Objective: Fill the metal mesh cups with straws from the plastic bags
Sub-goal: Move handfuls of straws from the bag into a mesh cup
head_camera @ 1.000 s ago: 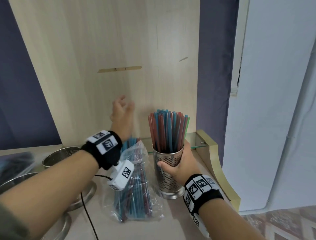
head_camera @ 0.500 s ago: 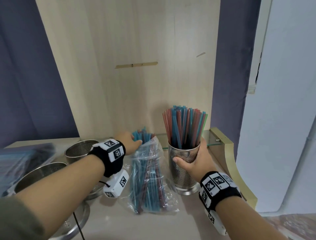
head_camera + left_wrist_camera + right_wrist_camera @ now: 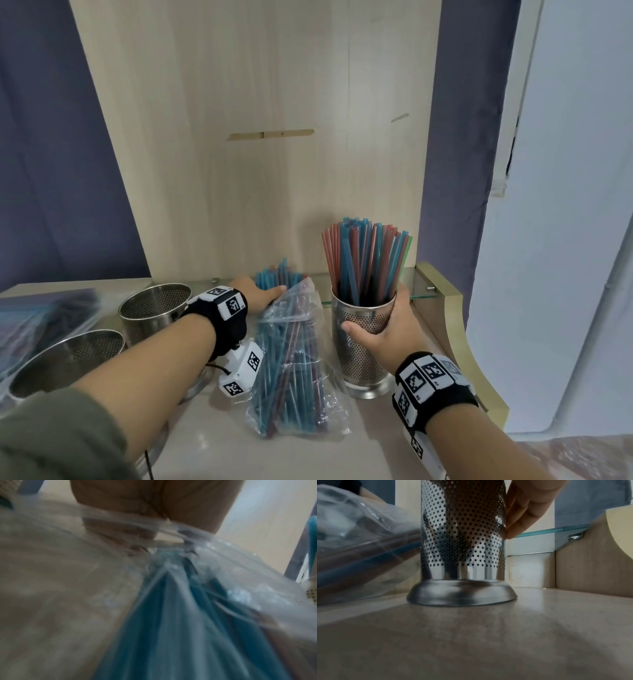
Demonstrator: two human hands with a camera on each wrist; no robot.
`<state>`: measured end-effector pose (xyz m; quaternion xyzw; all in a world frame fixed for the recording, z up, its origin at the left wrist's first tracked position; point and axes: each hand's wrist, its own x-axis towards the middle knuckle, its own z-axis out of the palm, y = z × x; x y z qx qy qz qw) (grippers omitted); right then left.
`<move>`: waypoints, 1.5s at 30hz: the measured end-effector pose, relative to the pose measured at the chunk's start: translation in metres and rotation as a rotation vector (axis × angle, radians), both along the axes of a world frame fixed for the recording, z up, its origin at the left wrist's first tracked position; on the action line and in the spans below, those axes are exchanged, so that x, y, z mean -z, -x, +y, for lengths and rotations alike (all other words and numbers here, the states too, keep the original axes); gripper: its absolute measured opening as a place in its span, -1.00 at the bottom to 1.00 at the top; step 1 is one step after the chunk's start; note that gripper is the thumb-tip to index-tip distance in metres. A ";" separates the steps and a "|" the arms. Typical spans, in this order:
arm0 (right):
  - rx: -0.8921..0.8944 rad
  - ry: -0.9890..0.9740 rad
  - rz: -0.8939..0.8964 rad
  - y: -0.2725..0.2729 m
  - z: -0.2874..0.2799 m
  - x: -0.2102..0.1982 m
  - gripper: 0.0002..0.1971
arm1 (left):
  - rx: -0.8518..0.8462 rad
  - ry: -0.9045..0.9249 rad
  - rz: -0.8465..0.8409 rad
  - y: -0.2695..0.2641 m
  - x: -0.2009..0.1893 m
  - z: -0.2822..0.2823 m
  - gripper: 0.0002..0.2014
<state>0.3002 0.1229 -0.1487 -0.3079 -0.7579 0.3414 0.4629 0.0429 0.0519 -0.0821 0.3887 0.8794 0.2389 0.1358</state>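
The right hand (image 3: 387, 329) is wrapped round the upright mesh cup (image 3: 363, 346) full of straws (image 3: 366, 263) on the bench (image 3: 291, 455), while the left hand (image 3: 258, 295) grips the straw ends sticking out of the plastic bag (image 3: 294, 373) lying just beside it.

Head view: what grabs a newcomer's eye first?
The tall perforated steel cup packed with upright red and blue straws, right of centre, gripped by the right hand. Beside it on the counter lies a clear plastic bag of straws, the left hand at its open end.
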 end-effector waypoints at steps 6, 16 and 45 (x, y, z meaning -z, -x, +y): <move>0.003 0.001 -0.009 -0.001 0.001 0.000 -0.02 | 0.010 -0.158 -0.161 0.004 0.006 -0.003 -0.79; 0.018 0.002 -0.020 -0.001 0.001 0.001 -0.01 | -0.104 -0.139 -0.155 0.006 0.005 0.003 -0.69; -0.007 0.011 -0.004 0.001 0.004 0.003 0.06 | -0.118 -1.091 -0.110 0.013 -0.111 -0.013 -0.78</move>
